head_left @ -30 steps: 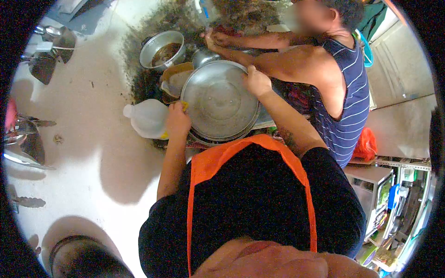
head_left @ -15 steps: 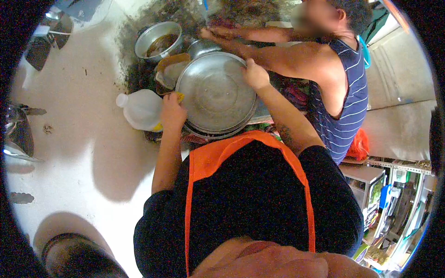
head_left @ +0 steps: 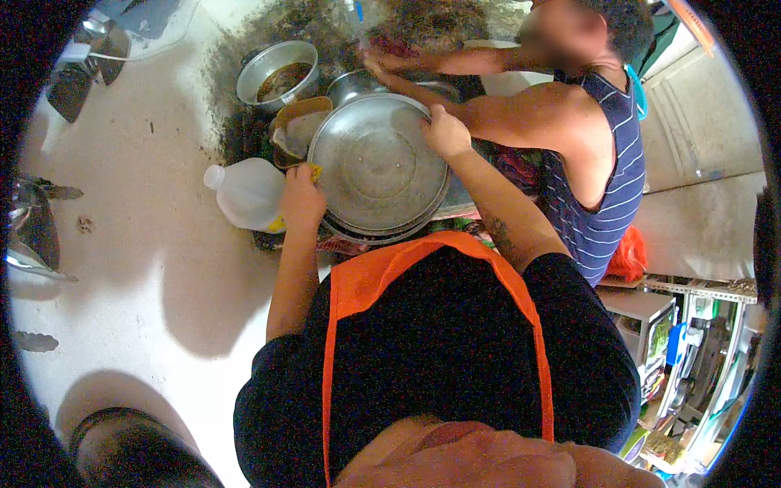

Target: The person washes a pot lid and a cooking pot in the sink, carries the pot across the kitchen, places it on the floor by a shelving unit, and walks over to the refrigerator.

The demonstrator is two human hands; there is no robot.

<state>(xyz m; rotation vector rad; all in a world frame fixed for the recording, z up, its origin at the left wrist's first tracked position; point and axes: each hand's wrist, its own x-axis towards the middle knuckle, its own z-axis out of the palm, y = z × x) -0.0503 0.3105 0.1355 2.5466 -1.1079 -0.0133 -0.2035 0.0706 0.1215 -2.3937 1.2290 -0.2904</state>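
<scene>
A wide, round metal lid [head_left: 378,167] with a raised inner ring lies over a darker round pan, whose rim [head_left: 390,237] shows beneath its lower edge. My right hand [head_left: 447,134] is closed on the lid's upper right rim, thumb on top. At the lid's left side, my left hand [head_left: 303,199] is closed around something yellow [head_left: 316,172], cloth-like, mostly hidden by the fingers. Against that hand a translucent plastic jug [head_left: 248,193] lies tilted, its cap pointing left. A brown-rimmed container [head_left: 301,130] sits just above my left hand.
A metal pot [head_left: 281,77] with brown liquid stands at the upper left. Behind the lid is another metal vessel [head_left: 354,81]. A co-worker in a striped top [head_left: 598,163] reaches in from the right, hands beyond the lid. Shelves [head_left: 675,374] stand at lower right.
The co-worker's hands have shifted slightly to the right. My hands and the lid are almost unmoved.
</scene>
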